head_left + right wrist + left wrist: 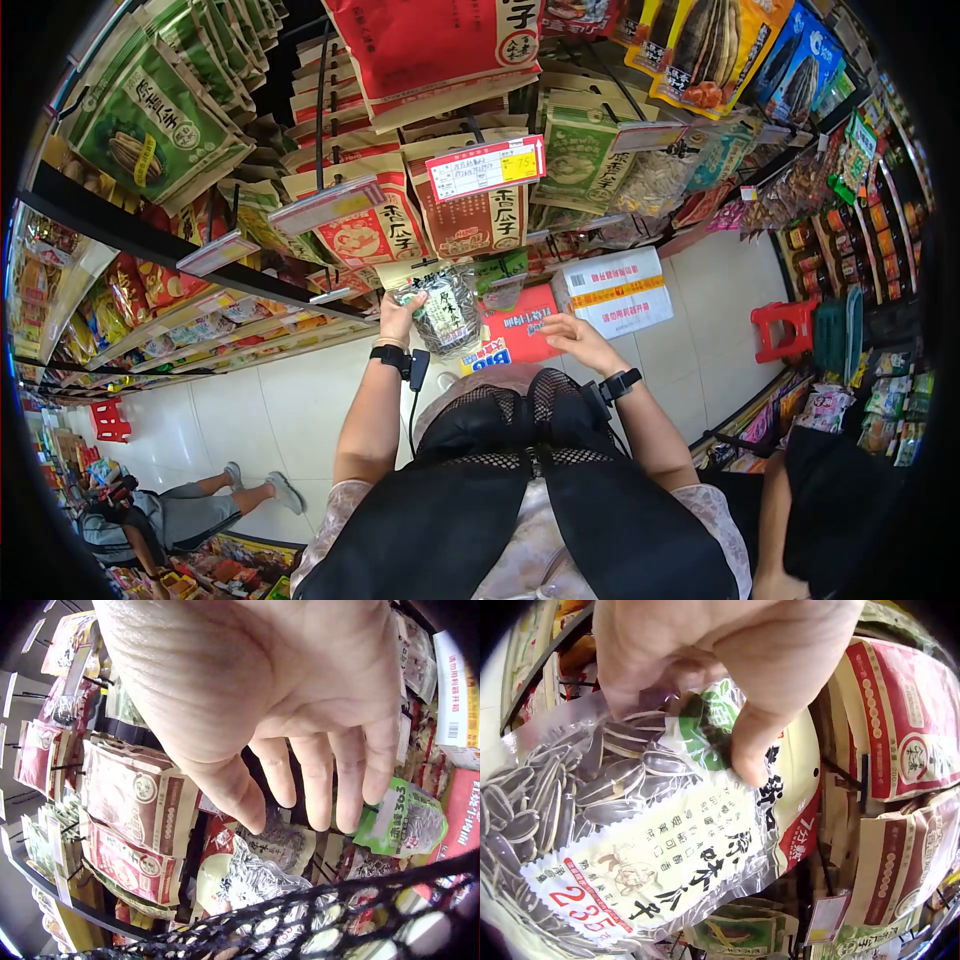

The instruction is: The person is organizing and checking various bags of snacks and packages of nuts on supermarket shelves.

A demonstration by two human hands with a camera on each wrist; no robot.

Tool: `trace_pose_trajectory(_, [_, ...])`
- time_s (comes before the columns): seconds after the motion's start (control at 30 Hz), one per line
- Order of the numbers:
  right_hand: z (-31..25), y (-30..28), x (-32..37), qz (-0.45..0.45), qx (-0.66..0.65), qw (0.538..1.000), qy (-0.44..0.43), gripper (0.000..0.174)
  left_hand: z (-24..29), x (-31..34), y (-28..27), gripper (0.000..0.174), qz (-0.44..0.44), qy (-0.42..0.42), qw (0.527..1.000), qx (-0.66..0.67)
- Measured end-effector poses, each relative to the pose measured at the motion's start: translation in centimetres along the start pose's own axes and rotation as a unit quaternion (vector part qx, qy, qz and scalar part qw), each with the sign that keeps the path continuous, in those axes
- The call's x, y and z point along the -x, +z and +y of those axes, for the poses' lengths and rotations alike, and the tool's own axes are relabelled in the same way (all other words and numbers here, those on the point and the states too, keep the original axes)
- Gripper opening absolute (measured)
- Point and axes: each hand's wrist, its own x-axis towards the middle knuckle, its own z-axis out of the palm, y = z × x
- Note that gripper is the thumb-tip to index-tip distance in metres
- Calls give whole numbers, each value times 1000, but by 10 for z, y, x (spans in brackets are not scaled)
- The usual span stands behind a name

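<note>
A clear bag of striped sunflower seeds [455, 322], with a white label and a green leaf print, is in my left hand [396, 318]. The left wrist view shows that hand's thumb [751, 746] pressed on the printed upper part, the other fingers behind the bag. Hanging packets are close beside it. My right hand [583, 346] is held out in front of my body with nothing in it. In the right wrist view its fingers [311, 776] are loosely extended, and the bag shows past the fingertips.
Red, brown and green seed packets [365, 215] hang on hooks ahead, with price tags [485, 168]. A white box [618, 290] and red carton [520, 325] sit below. A red stool [783, 332] is at right. Other people are at lower left [190, 510] and lower right.
</note>
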Motion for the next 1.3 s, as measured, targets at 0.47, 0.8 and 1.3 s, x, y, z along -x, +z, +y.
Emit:
trace_pose_trajectory(0.47, [-1,-1,2,14,-5,1000,6,40,-11,-13,5,38,8,0,1000,-26])
trace_pose_trajectory(0.8, [5,-5,19,63,-18,998,17,39,-24,-10,3,41,2,-27,998,49])
trace_pose_trajectory(1.3, [8,-8,15,76,-30,996,18,36,2,0,3,42,4,9,998,-62])
